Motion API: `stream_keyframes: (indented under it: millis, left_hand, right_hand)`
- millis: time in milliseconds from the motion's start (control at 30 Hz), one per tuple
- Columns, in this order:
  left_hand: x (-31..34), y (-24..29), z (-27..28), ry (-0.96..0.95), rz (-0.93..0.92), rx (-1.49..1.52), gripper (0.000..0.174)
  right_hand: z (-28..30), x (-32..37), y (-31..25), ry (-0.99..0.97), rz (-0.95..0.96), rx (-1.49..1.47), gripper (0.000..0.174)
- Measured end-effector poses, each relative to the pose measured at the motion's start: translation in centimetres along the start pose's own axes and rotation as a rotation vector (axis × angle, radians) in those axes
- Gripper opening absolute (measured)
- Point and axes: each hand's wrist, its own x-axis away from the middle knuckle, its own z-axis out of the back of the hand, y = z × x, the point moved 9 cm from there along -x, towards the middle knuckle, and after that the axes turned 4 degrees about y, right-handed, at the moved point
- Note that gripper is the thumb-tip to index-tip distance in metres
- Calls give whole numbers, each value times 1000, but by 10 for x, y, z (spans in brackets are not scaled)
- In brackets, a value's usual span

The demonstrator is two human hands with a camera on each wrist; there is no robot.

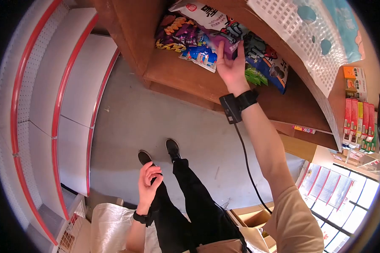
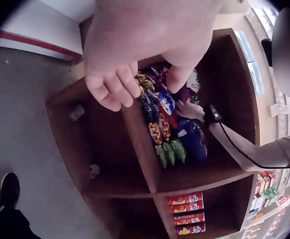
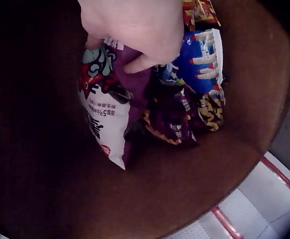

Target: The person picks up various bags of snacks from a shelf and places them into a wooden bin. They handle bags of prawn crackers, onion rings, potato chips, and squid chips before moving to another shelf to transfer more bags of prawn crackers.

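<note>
My right hand reaches into a wooden shelf compartment and grips a purple-and-white snack bag between thumb and fingers. The bag stands on its side among other packets, part of it hidden behind the hand. Close beside it are a blue snack bag with white shapes and several dark purple packets. A dark blue bag leans on the other side, with green packets low near it. Down by my legs, my left hand hangs with loosely curled fingers and holds nothing.
The wooden shelf has a front ledge and an upright divider. Red canisters stand in a neighbouring compartment. White shelves with red edges line the left. Small boxes sit at the right, near a white perforated panel.
</note>
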Motion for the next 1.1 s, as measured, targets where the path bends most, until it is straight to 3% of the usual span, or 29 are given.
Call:
stream_keyframes:
  millis: [133, 167, 200, 267, 300, 400, 433, 533, 567, 667, 700, 833, 1000, 1100]
  left_hand:
    - [9, -6, 9, 22, 28, 12, 52]
    - [9, -8, 9, 26, 39, 18, 51]
    - [10, -10, 9, 28, 48, 27, 50]
    - [11, -14, 11, 27, 59, 33, 48]
    - [12, -16, 12, 29, 68, 33, 47]
    - [15, -21, 14, 30, 73, 31, 45]
    - [16, -21, 15, 30, 73, 31, 45]
    - [20, -24, 21, 22, 101, -5, 44]
    - [23, -26, 26, 35, 111, -12, 43]
    - [29, -27, 39, 66, 120, -23, 42]
    - [32, -27, 44, 84, 119, -23, 41]
    - [37, -30, 60, 122, 128, -43, 41]
    - [38, -33, 62, 139, 115, -1, 41]
    - [37, -31, 58, 135, 105, 10, 41]
  right_hand:
    - [7, -1, -4, 65, 83, -97, 24]
    - [22, -1, -11, 200, 90, -158, 27]
    - [26, -5, -11, 200, 92, -152, 27]
    - [18, -14, -12, -22, 103, 17, 37]
    - [17, -7, 8, 47, -83, 166, 51]
    - [4, 16, 35, 120, -219, 290, 63]
    - [-6, 15, 42, 15, -303, 225, 62]
    - [-30, 7, 40, -121, -136, 331, 51]
    - [-30, 5, 27, -9, -23, 359, 44]
    - [-26, -32, 4, -14, -97, 278, 36]
    - [-34, -27, 0, 16, 5, 390, 31]
    - [-28, -33, 1, 63, -43, 405, 34]
    - [-20, -25, 14, 91, -56, 430, 57]
    - [-19, -18, 22, 115, -104, 420, 61]
